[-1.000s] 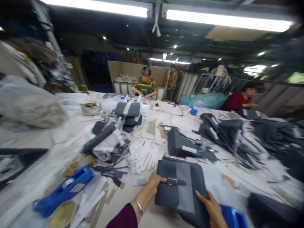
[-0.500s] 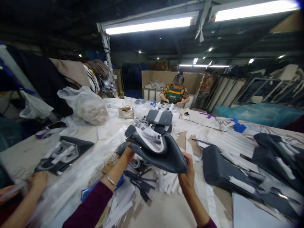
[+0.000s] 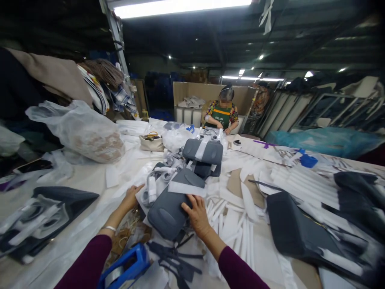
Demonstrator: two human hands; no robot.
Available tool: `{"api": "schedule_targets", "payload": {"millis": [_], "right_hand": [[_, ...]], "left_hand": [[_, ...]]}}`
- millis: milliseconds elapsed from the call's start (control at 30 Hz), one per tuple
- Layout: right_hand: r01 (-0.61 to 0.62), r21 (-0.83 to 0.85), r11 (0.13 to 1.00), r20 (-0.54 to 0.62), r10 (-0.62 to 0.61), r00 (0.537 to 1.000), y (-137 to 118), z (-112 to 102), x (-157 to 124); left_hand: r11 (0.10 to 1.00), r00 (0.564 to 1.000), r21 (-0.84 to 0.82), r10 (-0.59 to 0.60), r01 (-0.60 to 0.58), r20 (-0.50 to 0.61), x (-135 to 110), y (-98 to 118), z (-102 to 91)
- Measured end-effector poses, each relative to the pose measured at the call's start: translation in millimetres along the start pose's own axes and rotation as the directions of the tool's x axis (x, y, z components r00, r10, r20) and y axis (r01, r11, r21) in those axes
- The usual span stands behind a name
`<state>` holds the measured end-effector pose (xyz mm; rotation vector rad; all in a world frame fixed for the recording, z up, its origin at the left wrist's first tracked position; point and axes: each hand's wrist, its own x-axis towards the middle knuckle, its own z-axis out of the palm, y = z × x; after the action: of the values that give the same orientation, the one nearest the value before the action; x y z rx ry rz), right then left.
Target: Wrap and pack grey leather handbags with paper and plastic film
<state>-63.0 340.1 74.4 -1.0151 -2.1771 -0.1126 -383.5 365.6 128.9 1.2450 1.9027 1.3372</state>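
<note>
A dark grey handbag (image 3: 167,212) lies on the table heap in front of me, with a white paper strip (image 3: 186,188) across it. My right hand (image 3: 197,214) rests on its right side, fingers spread. My left hand (image 3: 131,199) is at the heap's left edge, fingers stretched out beside handles wrapped in white (image 3: 152,188); whether it touches them I cannot tell. Just behind, another grey bag (image 3: 203,150) lies stacked, a white band around it. Below the near bag are dark strap pieces (image 3: 180,261) and a blue tape dispenser (image 3: 126,267).
More grey bags lie at the right (image 3: 297,224) and left (image 3: 64,196). Loose white strips (image 3: 240,237) cover the table's middle. A clear plastic bag (image 3: 87,132) and a beige pouch (image 3: 151,142) stand farther back. Across the table sits a person in a green apron (image 3: 221,116).
Both hands held a grey bag raised; now no bag is raised, and the hands are at the heap. My view has turned and lowered; a neighbour's hands at the left are out of sight.
</note>
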Motion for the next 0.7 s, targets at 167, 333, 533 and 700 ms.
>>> {"api": "schedule_targets", "payload": {"millis": [167, 333, 533, 700], "right_hand": [[-0.019, -0.006, 1.0, 0.079, 0.02, 0.997, -3.6, -0.5, -17.2], [-0.161, 0.073, 0.984, 0.1, 0.153, 0.983, -19.3, -22.0, -18.7], [-0.398, 0.294, 0.869, 0.097, 0.387, 0.917, -59.5, -68.5, -69.7], [-0.55, 0.453, 0.702, 0.182, 0.531, 0.827, -112.3, -133.7, -195.2]], "left_hand": [[0.868, 0.966, 0.461, 0.076, -0.185, 0.246, 15.5, -52.7, -20.2], [0.634, 0.901, 0.68, 0.424, -0.368, 0.092, -34.6, 6.6, -15.1], [0.386, 0.709, 0.607, 0.515, -0.694, 0.483, -108.5, 98.3, 64.6], [0.367, 0.794, 0.719, 0.423, -0.591, 0.436, -136.9, 139.1, 101.6]]}}
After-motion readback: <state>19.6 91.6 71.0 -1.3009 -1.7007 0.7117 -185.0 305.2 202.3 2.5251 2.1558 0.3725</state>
